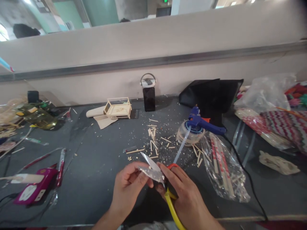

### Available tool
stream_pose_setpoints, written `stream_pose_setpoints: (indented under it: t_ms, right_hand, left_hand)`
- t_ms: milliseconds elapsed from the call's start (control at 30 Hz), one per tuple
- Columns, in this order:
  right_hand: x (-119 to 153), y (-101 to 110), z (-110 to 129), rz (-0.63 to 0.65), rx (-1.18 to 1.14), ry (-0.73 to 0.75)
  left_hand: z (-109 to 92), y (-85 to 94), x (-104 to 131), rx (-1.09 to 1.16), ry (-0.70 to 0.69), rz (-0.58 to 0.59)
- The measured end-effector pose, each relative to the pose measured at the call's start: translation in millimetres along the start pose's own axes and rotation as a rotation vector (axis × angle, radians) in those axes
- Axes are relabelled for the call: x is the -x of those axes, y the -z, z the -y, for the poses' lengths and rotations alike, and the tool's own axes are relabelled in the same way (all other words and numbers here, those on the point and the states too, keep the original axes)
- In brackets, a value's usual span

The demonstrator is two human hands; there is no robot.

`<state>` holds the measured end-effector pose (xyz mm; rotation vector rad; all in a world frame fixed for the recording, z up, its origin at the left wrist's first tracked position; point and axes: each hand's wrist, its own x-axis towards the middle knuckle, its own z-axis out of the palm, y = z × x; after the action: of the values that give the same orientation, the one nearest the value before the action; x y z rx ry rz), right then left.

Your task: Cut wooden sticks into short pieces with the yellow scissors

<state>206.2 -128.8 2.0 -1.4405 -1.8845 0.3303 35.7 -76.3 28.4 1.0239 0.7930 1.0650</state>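
My right hand (pixel 183 191) grips a pair of scissors (pixel 153 174) with yellow and red-orange handles. The blades are apart and point up and to the left. My left hand (pixel 129 185) is closed in a pinch at the lower blade, fingertips right beside it. A tiny pale bit shows between the blades, but what the left fingers hold is mostly hidden. Beyond the hands, short cut wooden sticks (pixel 153 145) and crumbs lie scattered on the dark table (pixel 96 169). Farther back stands a small frame built of thin sticks (pixel 118 110).
A blue glue gun (pixel 203 123) rests on a round clear container (pixel 188 135), its black cord (pixel 250 179) trailing right. Near it lies a plastic bag of sticks (pixel 225 169). A phone (pixel 149 99) leans on a lidded bottle (pixel 148 82). At left sits a magenta device (pixel 37 187) with cables.
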Motion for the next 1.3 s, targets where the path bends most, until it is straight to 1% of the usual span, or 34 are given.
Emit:
stream_pose_setpoints:
  t_ms: [133, 333, 433, 533, 667, 767, 833, 900, 1000, 1100, 1300]
  right_hand:
    - [0.4, 0.4, 0.4, 0.025, -0.012, -0.021]
    - [1.6, 2.3, 0.7, 0.168, -0.012, -0.102]
    - [2.3, 0.9, -0.1, 0.199, -0.054, -0.136]
    - [4.9, -2.9, -2.8, 0.178, -0.065, -0.13]
    - [7.9, -6.2, -7.0, 0.11, -0.088, -0.085]
    - [6.6, -3.8, -7.2, 0.036, -0.107, -0.1]
    - [4.6, -0.7, -5.7, 0.01, -0.102, -0.108]
    - [2.5, 1.9, -3.4, 0.019, -0.072, -0.104]
    - [0.6, 3.2, -0.7, 0.055, -0.033, -0.082]
    - [0.4, 2.4, 0.2, 0.071, -0.005, -0.063]
    - [0.5, 2.4, -0.2, 0.089, 0.016, -0.068]
  left_hand:
    - [-0.1, -0.9, 0.6, -0.041, -0.023, -0.015]
    - [-2.5, -2.9, 0.1, -0.169, -0.044, -0.049]
    - [-4.6, -4.3, 0.4, -0.229, -0.049, -0.047]
    - [-4.6, -4.7, 1.8, -0.301, -0.048, -0.064]
    - [-2.4, -2.8, 3.7, -0.367, -0.067, -0.106]
    - [-4.3, -0.9, 2.6, -0.366, -0.07, -0.132]
    - [-7.9, -0.9, 0.8, -0.369, -0.058, -0.142]
    - [-12.0, -2.0, -0.8, -0.372, -0.053, -0.142]
    - [-15.9, -4.6, -1.8, -0.38, -0.066, -0.102]
    - [-16.5, -5.8, -1.3, -0.427, -0.09, -0.065]
    - [-16.0, -2.9, -0.2, -0.545, -0.13, -0.054]
